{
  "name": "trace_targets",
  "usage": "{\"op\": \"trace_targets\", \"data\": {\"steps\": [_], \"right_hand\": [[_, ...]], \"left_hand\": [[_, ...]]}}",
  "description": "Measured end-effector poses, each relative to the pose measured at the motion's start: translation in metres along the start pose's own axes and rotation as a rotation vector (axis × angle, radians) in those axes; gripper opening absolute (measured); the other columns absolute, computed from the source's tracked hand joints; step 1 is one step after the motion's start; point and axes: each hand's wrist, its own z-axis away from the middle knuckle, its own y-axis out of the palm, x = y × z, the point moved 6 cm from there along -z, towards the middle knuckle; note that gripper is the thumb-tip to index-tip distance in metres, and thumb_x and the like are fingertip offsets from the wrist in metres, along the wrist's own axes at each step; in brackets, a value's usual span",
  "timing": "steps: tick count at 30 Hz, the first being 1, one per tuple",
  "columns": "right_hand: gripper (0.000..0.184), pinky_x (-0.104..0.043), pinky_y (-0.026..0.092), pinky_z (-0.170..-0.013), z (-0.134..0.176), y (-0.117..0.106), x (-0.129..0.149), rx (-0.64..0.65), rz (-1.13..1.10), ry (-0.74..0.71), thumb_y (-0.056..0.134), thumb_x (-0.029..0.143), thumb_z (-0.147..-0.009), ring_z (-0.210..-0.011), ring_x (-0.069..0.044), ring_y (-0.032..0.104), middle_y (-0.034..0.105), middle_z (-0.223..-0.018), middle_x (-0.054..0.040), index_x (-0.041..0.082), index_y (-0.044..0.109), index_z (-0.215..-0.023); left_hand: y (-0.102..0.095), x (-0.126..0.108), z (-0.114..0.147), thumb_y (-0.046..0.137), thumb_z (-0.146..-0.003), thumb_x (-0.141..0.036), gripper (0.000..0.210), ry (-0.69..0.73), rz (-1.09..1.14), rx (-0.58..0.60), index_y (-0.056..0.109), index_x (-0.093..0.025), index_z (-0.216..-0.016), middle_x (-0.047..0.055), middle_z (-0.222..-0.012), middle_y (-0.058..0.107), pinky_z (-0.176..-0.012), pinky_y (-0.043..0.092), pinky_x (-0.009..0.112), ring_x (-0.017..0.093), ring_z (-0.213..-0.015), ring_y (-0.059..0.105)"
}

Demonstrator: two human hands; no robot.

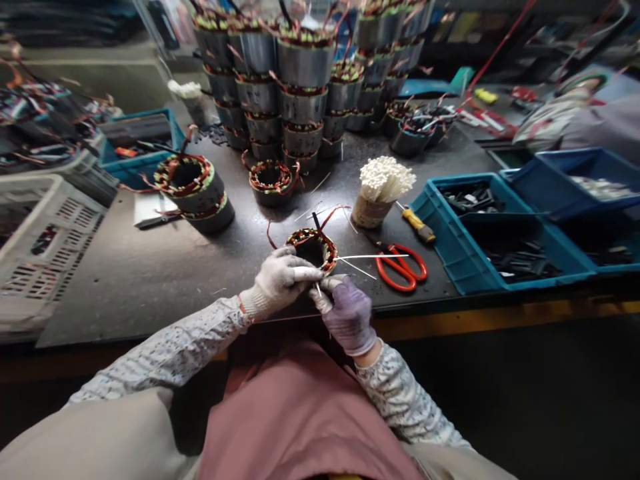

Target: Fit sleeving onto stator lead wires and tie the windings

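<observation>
A motor stator [327, 252] with copper windings and red and black leads lies on the bench edge in front of me. My left hand [280, 277], in a white glove, is closed round its near left side. My right hand [347, 310], in a purple glove with pale fingertips, pinches a thin white strip [319, 289] at the stator's near rim. Another white strip [373, 256] sticks out to the right from the winding. Red-handled scissors [403, 267] lie to the right of the stator. The gloved fingers hide part of the near rim.
Stacked stators [303, 87] rise at the back. Single stators [271, 181] and a pair [200, 193] stand nearer. A cup of white strips [373, 208], a yellow-handled screwdriver [419, 225] and blue bins [450, 257] sit right. A white crate [30, 267] is left; another person's sleeve [600, 123] shows far right.
</observation>
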Motion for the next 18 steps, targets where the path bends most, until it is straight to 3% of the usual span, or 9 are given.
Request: {"op": "trace_targets", "data": {"steps": [4, 7, 9, 10, 12, 15, 18], "right_hand": [[0.022, -0.028, 0.033, -0.052, -0.010, -0.013, 0.017, 0.083, 0.164, -0.273, 0.053, 0.024, -0.092, -0.056, -0.013, 0.052, 0.062, -0.065, -0.0039, 0.017, 0.059, -0.072], [0.026, -0.028, 0.029, -0.046, -0.002, -0.033, 0.033, 0.218, 0.068, -0.485, 0.052, 0.020, -0.091, -0.049, -0.012, 0.047, 0.054, -0.056, -0.0006, 0.019, 0.054, -0.066], [0.024, -0.025, 0.032, -0.043, 0.000, -0.050, 0.039, 0.239, -0.055, -0.490, 0.054, 0.016, -0.089, -0.046, -0.011, 0.048, 0.057, -0.055, -0.0003, 0.019, 0.057, -0.066], [0.021, -0.023, 0.035, -0.042, -0.005, -0.057, 0.038, 0.222, -0.165, -0.387, 0.056, 0.016, -0.088, -0.047, -0.011, 0.050, 0.061, -0.057, -0.0012, 0.018, 0.059, -0.067], [0.022, -0.019, 0.041, -0.040, -0.020, -0.055, 0.026, 0.168, -0.427, -0.048, 0.058, 0.024, -0.087, -0.046, -0.008, 0.053, 0.067, -0.064, -0.0020, 0.017, 0.062, -0.067], [0.038, -0.017, 0.035, -0.030, -0.045, -0.012, 0.007, 0.108, -0.832, 0.475, 0.045, 0.038, -0.094, -0.034, -0.005, 0.041, 0.061, -0.056, 0.0036, 0.019, 0.056, -0.063], [0.039, -0.016, 0.027, -0.029, -0.064, 0.036, -0.017, 0.064, -1.113, 0.851, 0.048, 0.042, -0.090, -0.032, -0.004, 0.033, 0.049, -0.048, 0.0063, 0.021, 0.045, -0.057]], "left_hand": [[0.001, 0.002, -0.002, 0.055, -0.089, -0.025, 0.021, -0.054, 0.018, 0.082, 0.075, -0.026, -0.096, 0.001, -0.091, 0.078, -0.090, 0.050, 0.036, 0.013, -0.080, 0.071], [-0.001, 0.004, -0.006, 0.054, -0.093, -0.030, 0.024, -0.134, 0.052, 0.117, 0.073, -0.026, -0.107, 0.004, -0.101, 0.076, -0.088, 0.052, 0.032, 0.014, -0.091, 0.070], [-0.002, 0.006, -0.008, 0.054, -0.094, -0.033, 0.028, -0.160, 0.083, 0.122, 0.070, -0.024, -0.114, 0.006, -0.115, 0.072, -0.087, 0.053, 0.030, 0.015, -0.101, 0.068], [-0.003, 0.006, -0.009, 0.053, -0.094, -0.034, 0.028, -0.154, 0.088, 0.128, 0.071, -0.025, -0.113, 0.006, -0.119, 0.070, -0.087, 0.053, 0.029, 0.016, -0.103, 0.068], [-0.002, 0.005, -0.009, 0.051, -0.095, -0.035, 0.026, -0.106, 0.056, 0.173, 0.075, -0.026, -0.104, 0.005, -0.119, 0.070, -0.087, 0.053, 0.029, 0.016, -0.101, 0.068], [-0.001, -0.002, -0.009, 0.049, -0.095, -0.033, 0.028, -0.040, -0.069, 0.257, 0.076, -0.026, -0.095, 0.003, -0.106, 0.074, -0.081, 0.054, 0.030, 0.017, -0.091, 0.069], [-0.001, -0.008, -0.009, 0.050, -0.094, -0.027, 0.025, -0.031, -0.231, 0.377, 0.073, -0.023, -0.102, 0.005, -0.108, 0.073, -0.081, 0.054, 0.032, 0.018, -0.091, 0.069]]}}
